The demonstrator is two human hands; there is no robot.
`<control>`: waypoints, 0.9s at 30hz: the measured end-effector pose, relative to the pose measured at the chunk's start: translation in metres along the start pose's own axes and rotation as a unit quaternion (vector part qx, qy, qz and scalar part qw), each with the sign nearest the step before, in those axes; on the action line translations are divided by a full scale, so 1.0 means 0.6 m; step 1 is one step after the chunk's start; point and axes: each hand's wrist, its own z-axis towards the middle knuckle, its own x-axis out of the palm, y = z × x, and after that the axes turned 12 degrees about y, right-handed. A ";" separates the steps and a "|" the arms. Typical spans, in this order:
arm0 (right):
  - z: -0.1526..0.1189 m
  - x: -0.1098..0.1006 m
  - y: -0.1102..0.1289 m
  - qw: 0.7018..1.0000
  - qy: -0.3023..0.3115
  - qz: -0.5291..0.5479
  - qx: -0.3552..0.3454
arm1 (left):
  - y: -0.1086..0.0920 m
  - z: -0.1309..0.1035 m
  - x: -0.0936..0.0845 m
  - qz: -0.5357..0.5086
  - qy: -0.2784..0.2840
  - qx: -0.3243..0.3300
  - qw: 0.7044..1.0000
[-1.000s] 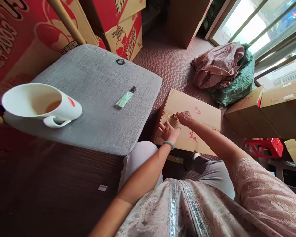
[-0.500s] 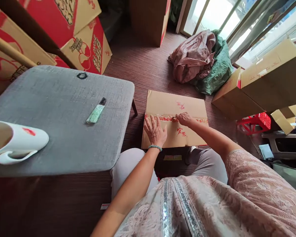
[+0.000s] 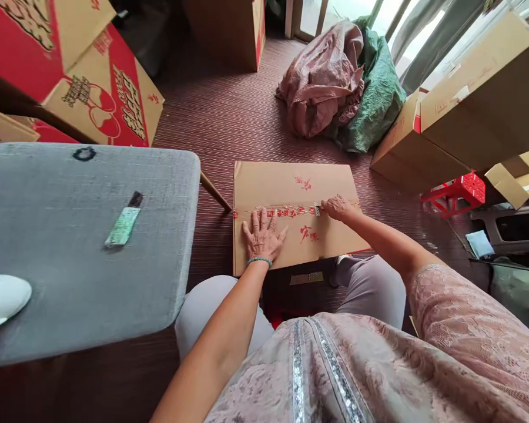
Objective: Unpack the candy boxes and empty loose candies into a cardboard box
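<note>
A closed cardboard box (image 3: pixel 273 179) with red printed characters lies in front of my knees. Along its middle seam runs red-printed tape (image 3: pixel 286 212), wrinkled in places. My left hand (image 3: pixel 263 237) rests flat on the left part of the lid, fingers spread, fingertips on the tape. Closed over the seam farther right is my right hand (image 3: pixel 336 208). A small strip (image 3: pixel 317 209), silvery and dark, shows at its fingertips; whether the hand grips this strip or something hidden, I cannot tell.
To the left, a grey padded stool (image 3: pixel 154 282) bears a white mug (image 3: pixel 4 298), a green-and-black packet (image 3: pixel 124 226) and a black ring (image 3: pixel 84 153). Pink and green sacks (image 3: pixel 320 82) lie beyond the box. Cartons (image 3: pixel 471 100) and a red plastic stool (image 3: pixel 462 191) stand right.
My right hand has slid right along the seam, and a silvery strip now shows at its fingertips. My left hand stays flat on the lid. The view has shifted, moving the stool leftward.
</note>
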 end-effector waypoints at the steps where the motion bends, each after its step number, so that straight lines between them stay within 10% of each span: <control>1: 0.000 0.005 -0.010 1.000 0.003 0.004 0.001 | -0.001 0.000 0.000 0.004 0.000 0.000 1.000; 15: -0.030 0.096 -0.174 0.997 0.013 0.040 0.061 | 0.002 -0.003 0.008 0.049 -0.022 -0.011 0.999; 22: -0.169 0.218 -0.309 0.961 0.084 0.126 0.232 | 0.006 0.004 0.013 0.041 -0.041 -0.004 0.998; 27: -0.134 0.258 -0.274 0.939 0.034 0.233 0.249 | 0.005 0.006 0.014 0.066 -0.046 -0.014 0.997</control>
